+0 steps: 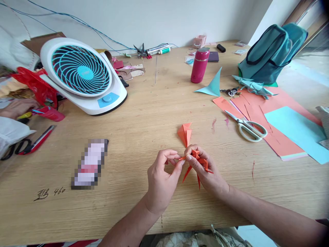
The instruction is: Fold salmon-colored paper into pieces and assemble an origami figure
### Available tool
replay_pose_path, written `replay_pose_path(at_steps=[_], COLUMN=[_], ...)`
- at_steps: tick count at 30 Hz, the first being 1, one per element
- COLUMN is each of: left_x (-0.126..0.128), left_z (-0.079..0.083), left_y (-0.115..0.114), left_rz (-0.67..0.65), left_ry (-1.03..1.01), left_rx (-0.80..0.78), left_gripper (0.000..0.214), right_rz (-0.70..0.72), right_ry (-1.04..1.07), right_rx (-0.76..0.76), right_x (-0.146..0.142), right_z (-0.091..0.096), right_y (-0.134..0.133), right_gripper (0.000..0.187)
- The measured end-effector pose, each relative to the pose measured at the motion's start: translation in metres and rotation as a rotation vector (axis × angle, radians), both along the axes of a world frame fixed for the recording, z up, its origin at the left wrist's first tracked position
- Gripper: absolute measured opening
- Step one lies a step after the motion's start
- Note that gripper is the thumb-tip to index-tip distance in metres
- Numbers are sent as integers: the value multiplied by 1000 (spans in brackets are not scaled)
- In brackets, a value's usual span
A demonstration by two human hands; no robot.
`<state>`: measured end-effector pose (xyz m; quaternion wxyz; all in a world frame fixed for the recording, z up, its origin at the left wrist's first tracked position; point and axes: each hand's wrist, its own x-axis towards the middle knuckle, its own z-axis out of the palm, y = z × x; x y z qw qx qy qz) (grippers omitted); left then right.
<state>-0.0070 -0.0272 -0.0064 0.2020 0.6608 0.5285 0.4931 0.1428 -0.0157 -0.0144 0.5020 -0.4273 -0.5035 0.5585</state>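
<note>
Both my hands pinch a small folded orange paper figure (199,162) just above the wooden table (144,113), near its front edge. My left hand (163,178) grips the figure's left tip between thumb and fingers. My right hand (205,171) is closed around its middle, with pointed orange flaps sticking out below. A second folded orange piece (185,133) lies on the table just beyond my fingers, untouched.
White-handled scissors (248,127) lie on orange and blue paper sheets (282,127) at right. A folded teal cone (213,85), pink bottle (199,65) and teal bag (269,51) stand further back. A white desk fan (82,73) is left. Another person's hand (15,108) is at far left.
</note>
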Motion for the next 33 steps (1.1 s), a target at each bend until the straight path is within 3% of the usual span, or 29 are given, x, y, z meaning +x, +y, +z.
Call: replay_pose_path(at_steps=[4,10,20,25,33], left_x=[-2,-2,-1,-1,0], left_z=[2,3,2,2,-1], left_y=[5,6,6,5,1], left_rz=[-84,-71,-96,-60,-52], left_ry=[-67,-111,-224,-172,-27], left_rx=[-114,-102,-260,-220,-20], left_gripper=[5,7,11,9,7], right_rz=[-30,-23,-46,-38,-45], right_ry=[-12,-13,-44,-62,-71], right_rx=[14,42,115,171,194], right_x=[1,1,-1,0,0], right_z=[-1,-1,0,-5,-5], right_y=[1,1,0,0,0], right_gripper=[30,28,27,19,14])
